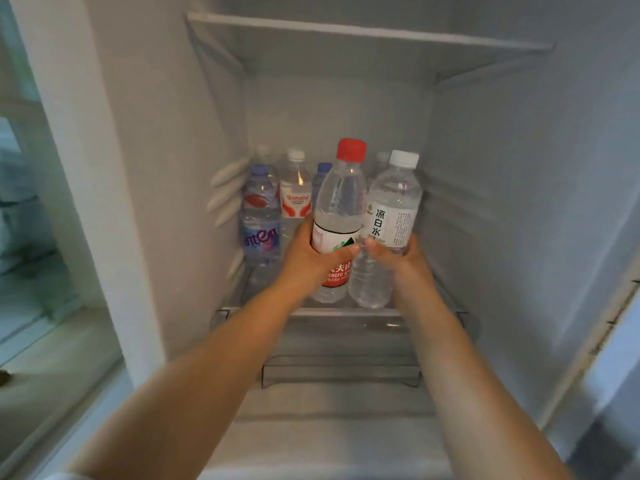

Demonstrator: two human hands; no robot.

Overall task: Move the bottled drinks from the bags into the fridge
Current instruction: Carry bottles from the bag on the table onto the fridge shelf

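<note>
The red-cap bottle [341, 216] and white-cap bottle [391, 223] stand side by side, touching, at the front of the fridge shelf [311, 311]. The left hand [308, 254] clasps the first and the right hand [398, 254] the second, fingers wrapped around each. Pushed back carelessly, either could knock over the bottles behind [261, 209]; set too near the front edge, one might tip out.

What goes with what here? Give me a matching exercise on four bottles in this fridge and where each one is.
Column one:
1. red-capped bottle
2. white-capped bottle with black characters
3. blue-capped bottle with purple label
4. bottle with red and white label

Column two:
A. back row, right of the purple-labelled one
B. in the right hand
C. far left on the shelf
D. in the left hand

Pairs: 1-D, 2-B, 3-C, 4-A
</note>
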